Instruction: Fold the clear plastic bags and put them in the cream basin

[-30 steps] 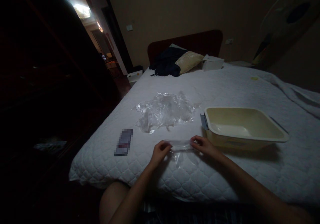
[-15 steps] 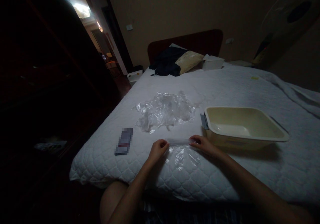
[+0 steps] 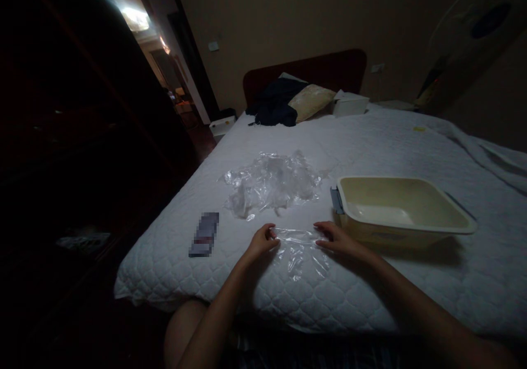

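Observation:
A clear plastic bag (image 3: 297,251) lies on the white quilted bed (image 3: 222,281) near its front edge, its upper part folded into a band. My left hand (image 3: 262,241) is at the left end of this band, thumb and fingers apart. At the right end is my right hand (image 3: 334,238), also with its fingers spread from the thumb. Both hands are beside the plastic and neither grips it. Beyond them lies a crumpled heap of clear plastic (image 3: 274,179).
A cream basin (image 3: 407,237) with grey handles stands to the right. A blurred-out flat object (image 3: 205,234) lies at the left. Dark cloth (image 3: 275,102), a beige pillow (image 3: 312,101) and a white box (image 3: 351,105) are by the headboard (image 3: 346,64).
Both hands have opened, their thumbs parting from the fingers and letting go of the folded band. The band now lies looser between them.

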`<state>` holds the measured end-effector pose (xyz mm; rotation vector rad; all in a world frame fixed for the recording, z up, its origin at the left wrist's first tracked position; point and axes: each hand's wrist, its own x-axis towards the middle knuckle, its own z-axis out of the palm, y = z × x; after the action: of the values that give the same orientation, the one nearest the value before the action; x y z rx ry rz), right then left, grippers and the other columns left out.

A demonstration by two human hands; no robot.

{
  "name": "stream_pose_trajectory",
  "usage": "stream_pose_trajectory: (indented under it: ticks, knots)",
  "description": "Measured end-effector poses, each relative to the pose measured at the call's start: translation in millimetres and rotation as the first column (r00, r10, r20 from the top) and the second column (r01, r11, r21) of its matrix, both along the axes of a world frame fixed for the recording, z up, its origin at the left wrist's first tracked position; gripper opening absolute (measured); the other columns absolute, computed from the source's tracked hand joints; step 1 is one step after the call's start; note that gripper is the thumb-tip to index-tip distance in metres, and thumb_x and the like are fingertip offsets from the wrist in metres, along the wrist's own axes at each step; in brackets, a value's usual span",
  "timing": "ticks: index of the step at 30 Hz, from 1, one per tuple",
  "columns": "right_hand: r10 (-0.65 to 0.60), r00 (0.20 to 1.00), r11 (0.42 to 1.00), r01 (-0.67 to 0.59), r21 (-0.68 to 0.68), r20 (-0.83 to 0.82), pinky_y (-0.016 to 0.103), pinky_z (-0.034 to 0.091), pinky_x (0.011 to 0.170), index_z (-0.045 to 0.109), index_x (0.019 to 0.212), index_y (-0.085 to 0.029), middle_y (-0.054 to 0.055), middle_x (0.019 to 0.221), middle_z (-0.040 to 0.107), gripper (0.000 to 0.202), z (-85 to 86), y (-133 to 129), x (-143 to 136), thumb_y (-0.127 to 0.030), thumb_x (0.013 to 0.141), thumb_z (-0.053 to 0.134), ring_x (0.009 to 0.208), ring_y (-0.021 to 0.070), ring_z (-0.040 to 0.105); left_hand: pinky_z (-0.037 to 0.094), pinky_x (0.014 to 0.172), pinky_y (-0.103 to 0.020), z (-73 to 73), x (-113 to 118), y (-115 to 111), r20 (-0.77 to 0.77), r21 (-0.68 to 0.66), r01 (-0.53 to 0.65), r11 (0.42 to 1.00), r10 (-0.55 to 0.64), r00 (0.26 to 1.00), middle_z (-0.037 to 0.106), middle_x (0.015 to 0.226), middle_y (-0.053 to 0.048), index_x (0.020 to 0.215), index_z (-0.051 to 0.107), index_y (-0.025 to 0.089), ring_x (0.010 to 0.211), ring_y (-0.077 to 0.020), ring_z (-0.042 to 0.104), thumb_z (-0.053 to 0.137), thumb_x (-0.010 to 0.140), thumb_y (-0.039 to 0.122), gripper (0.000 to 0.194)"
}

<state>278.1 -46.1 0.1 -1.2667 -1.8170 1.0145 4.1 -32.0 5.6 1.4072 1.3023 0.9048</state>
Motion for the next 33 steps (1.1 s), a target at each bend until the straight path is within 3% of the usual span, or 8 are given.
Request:
stream_pose_trajectory:
  ticks: [4, 8, 12, 17, 23, 28, 33]
  knots:
    - [-0.019, 0.997, 0.998, 0.014, 0.059, 0.075, 0.038, 0.043, 0.086, 0.050, 0.111, -0.016, 0.011, 0.107, 0.052, 0.051, -6.7, 3.4, 0.9, -0.034, 0.066, 0.065, 0.098, 0.0224, 0.053, 0.042, 0.070, -0.023, -5.7, 2.3, -1.8, -0.145, 0.080, -0.023, 0.997, 0.035, 0.989, 0.053, 0.084, -0.001, 0.096, 0.058, 0.015, 0.074, -0.0122, 0.052, 0.067, 0.055, 0.014, 0.042]
    - [-0.026, 0.992, 0.996, 0.015, 0.085, 0.125, 0.040, 0.042, 0.086, 0.052, 0.108, -0.016, 0.009, 0.102, 0.054, 0.044, -6.9, 0.2, -1.8, -0.027, 0.066, 0.064, 0.094, 0.0218, 0.054, 0.042, 0.069, -0.023, -10.1, 5.4, -6.1, -0.225, 0.072, -0.058, 0.996, 0.073, 0.972, 0.054, 0.089, -0.002, 0.101, 0.055, 0.016, 0.078, -0.0134, 0.053, 0.064, 0.057, 0.014, 0.045]
    - [-0.018, 0.991, 0.995, 0.005, 0.099, 0.130, 0.039, 0.044, 0.082, 0.053, 0.107, -0.016, 0.009, 0.099, 0.054, 0.043, -3.8, -2.7, -4.4, -0.025, 0.066, 0.064, 0.090, 0.0210, 0.055, 0.042, 0.071, -0.024, -6.6, 3.6, -4.8, -0.279, 0.076, -0.005, 0.997, 0.026, 0.960, 0.054, 0.092, -0.003, 0.099, 0.057, 0.017, 0.079, -0.0139, 0.052, 0.068, 0.054, 0.016, 0.047]
    - [-0.029, 0.997, 0.997, 0.024, 0.072, 0.072, 0.037, 0.044, 0.082, 0.054, 0.105, -0.016, 0.011, 0.101, 0.055, 0.041, 2.5, -2.3, -2.7, -0.037, 0.070, 0.061, 0.092, 0.0219, 0.055, 0.042, 0.066, -0.024, 1.7, 1.2, 0.1, -0.196, 0.010, 0.055, 0.998, -0.052, 0.979, 0.053, 0.079, -0.001, 0.095, 0.058, 0.015, 0.071, -0.0130, 0.052, 0.071, 0.052, 0.020, 0.045]
    - [-0.086, 0.995, 0.996, 0.086, -0.009, 0.059, 0.035, 0.045, 0.078, 0.055, 0.103, -0.015, 0.011, 0.102, 0.057, 0.039, -2.1, -1.6, 2.7, -0.037, 0.070, 0.060, 0.089, 0.0218, 0.056, 0.039, 0.055, -0.019, 10.0, 8.2, -5.2, 0.043, -0.118, 0.008, 0.993, -0.003, 0.999, 0.049, 0.068, 0.003, 0.093, 0.055, 0.016, 0.060, -0.0083, 0.050, 0.069, 0.054, 0.014, 0.041]
    - [-0.044, 0.977, 0.999, 0.041, 0.019, 0.211, 0.031, 0.044, 0.068, 0.056, 0.094, -0.014, 0.007, 0.087, 0.056, 0.036, 2.3, -4.8, -0.6, -0.031, 0.063, 0.064, 0.075, 0.0181, 0.053, 0.034, 0.051, -0.018, 13.9, 9.7, -6.8, -0.138, -0.122, 0.027, 0.992, -0.044, 0.990, 0.048, 0.063, 0.005, 0.082, 0.055, 0.015, 0.057, -0.0081, 0.046, 0.065, 0.054, 0.010, 0.031]
    - [-0.044, 0.966, 0.999, 0.034, 0.042, 0.254, 0.026, 0.039, 0.059, 0.053, 0.076, -0.017, 0.002, 0.074, 0.052, 0.019, 11.1, -10.0, -6.2, -0.026, 0.062, 0.062, 0.066, 0.0153, 0.048, 0.028, 0.048, -0.017, 7.6, 7.5, -13.7, -0.251, -0.005, 0.031, 1.000, -0.031, 0.968, 0.046, 0.060, 0.006, 0.073, 0.052, 0.016, 0.055, -0.0073, 0.041, 0.060, 0.058, 0.014, 0.017]
